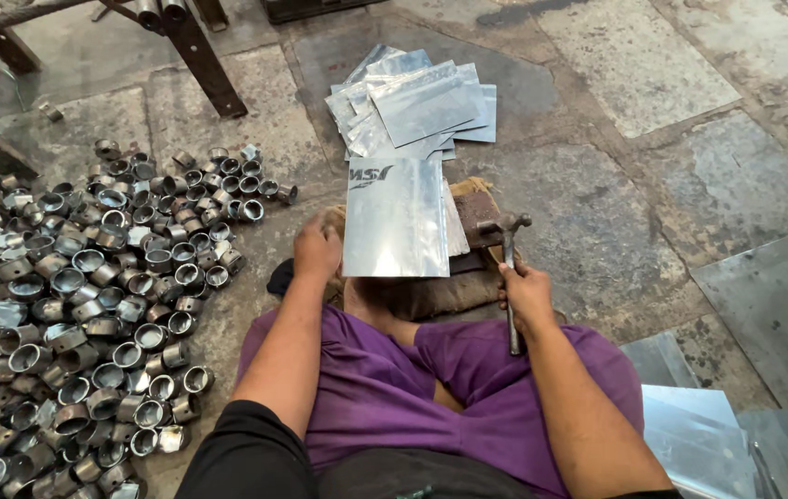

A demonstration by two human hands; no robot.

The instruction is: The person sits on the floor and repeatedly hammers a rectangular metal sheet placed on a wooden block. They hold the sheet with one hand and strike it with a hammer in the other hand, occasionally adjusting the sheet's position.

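I sit cross-legged on a stone floor in purple trousers. My left hand [318, 248] grips the left edge of a shiny rectangular metal sheet [396, 218] lying flat over a small stack in front of me. My right hand [527, 294] is closed around the handle of a hammer [508, 242], whose head points up beside the sheet's right edge. Under the sheets lies a brown padded block [431, 294].
A big heap of short metal ring sleeves [89, 305] covers the floor on my left. A fanned pile of cut metal sheets [417, 106] lies further ahead. More sheets [699, 434] rest at my right knee. Dark wooden legs [205, 60] stand at the upper left.
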